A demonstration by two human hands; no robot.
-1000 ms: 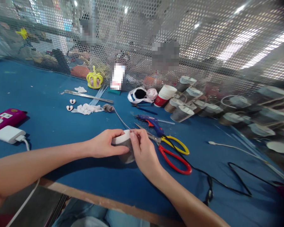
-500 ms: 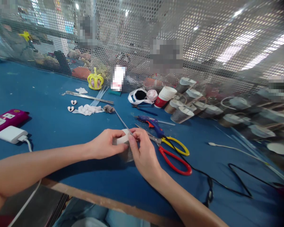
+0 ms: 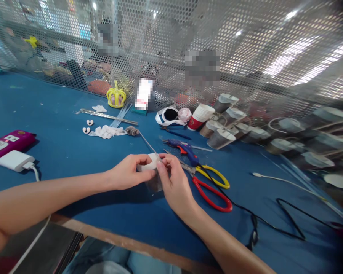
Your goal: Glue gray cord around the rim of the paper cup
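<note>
My left hand [image 3: 133, 173] is curled round a small white-topped piece [image 3: 150, 164] with a greyish, see-through lower side; its exact kind is unclear. Pinched between the thumb and fingers of my right hand [image 3: 174, 175] is a thin stem [image 3: 149, 144], which slants up and left across the white piece. The stem's far end meets a crumpled grey-brown fabric bit [image 3: 132, 131]. Both hands are close together above the blue table, and my fingers hide part of the white piece. Red-and-yellow-handled scissors [image 3: 211, 194] lie right beside my right hand.
Behind the scissors lies a blue glue gun [image 3: 185, 149], its black cord running right. Pliers [image 3: 175, 133], paper cups [image 3: 200, 117], a yellow crown-shaped piece [image 3: 116, 97] and white fabric scraps [image 3: 108, 131] sit farther back. Several wrapped pots [image 3: 221, 139] stand right. A perforated screen [image 3: 160, 45] bounds the table.
The view has shifted slightly. Both hands keep nearly the same places and grips, with a little more of the white piece's greyish side showing beneath my fingers.
</note>
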